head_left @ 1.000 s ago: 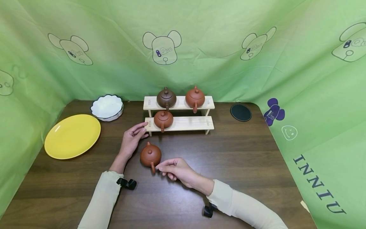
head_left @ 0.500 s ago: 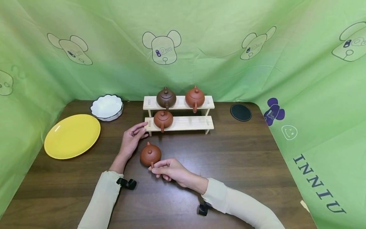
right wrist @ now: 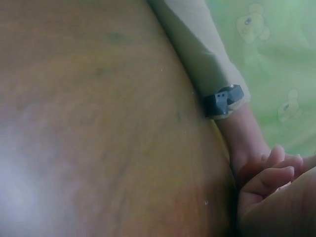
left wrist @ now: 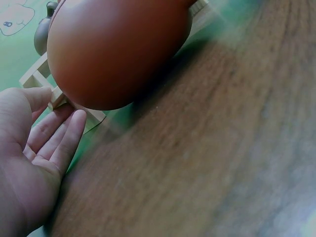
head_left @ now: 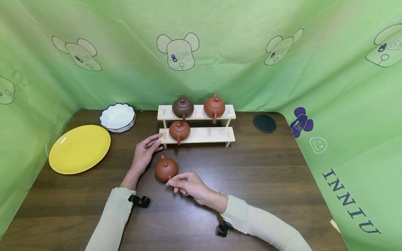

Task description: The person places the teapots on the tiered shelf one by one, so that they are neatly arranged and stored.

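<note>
My right hand [head_left: 191, 186] pinches the handle of a reddish-brown clay teapot [head_left: 165, 168] in front of the stand. The fingers cover most of that handle, and the spout points away from me. Whether its base touches the table cannot be told. My left hand [head_left: 144, 153] holds the left end of the lower tier of a pale wooden two-tier stand [head_left: 208, 135], thumb and fingers about its edge. In the left wrist view the teapot [left wrist: 118, 54] looms large beside the left hand [left wrist: 34, 163]. Only part of the right hand [right wrist: 276, 197] shows in the right wrist view.
A reddish teapot [head_left: 179, 131] sits on the lower tier's left side. The upper tier bears a dark brown teapot [head_left: 183, 107] and another reddish one [head_left: 214, 106]. A yellow plate [head_left: 80, 150] and white scalloped bowl [head_left: 117, 116] stand left; a black round coaster [head_left: 265, 123] lies right.
My right hand has moved left onto the teapot's handle and taken hold of it. The teapot has since shifted very slightly right. My left hand stays at the stand.
</note>
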Available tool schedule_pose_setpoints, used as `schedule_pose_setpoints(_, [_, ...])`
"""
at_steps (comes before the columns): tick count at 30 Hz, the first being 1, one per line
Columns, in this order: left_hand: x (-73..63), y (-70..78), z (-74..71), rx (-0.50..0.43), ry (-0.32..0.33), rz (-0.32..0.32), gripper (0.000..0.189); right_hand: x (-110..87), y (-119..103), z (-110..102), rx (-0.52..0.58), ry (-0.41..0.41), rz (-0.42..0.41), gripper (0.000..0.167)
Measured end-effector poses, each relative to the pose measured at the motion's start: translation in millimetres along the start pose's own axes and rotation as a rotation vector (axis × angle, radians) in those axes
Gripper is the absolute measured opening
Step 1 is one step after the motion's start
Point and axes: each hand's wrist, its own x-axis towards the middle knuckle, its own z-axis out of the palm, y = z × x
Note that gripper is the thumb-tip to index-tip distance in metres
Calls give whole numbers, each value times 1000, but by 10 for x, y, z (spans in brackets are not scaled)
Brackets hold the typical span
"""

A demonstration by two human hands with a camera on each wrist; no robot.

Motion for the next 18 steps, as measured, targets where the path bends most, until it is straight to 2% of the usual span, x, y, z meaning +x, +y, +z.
schedule_pose_setpoints(8, [-4,-2,6,4,3,3,35,-41,-33,-37,19,16,17,26])
schedule_pose_setpoints(18, [1,-8,-1,-10,-12,19,36,-188,-188,-97,-3,-2,-54,30])
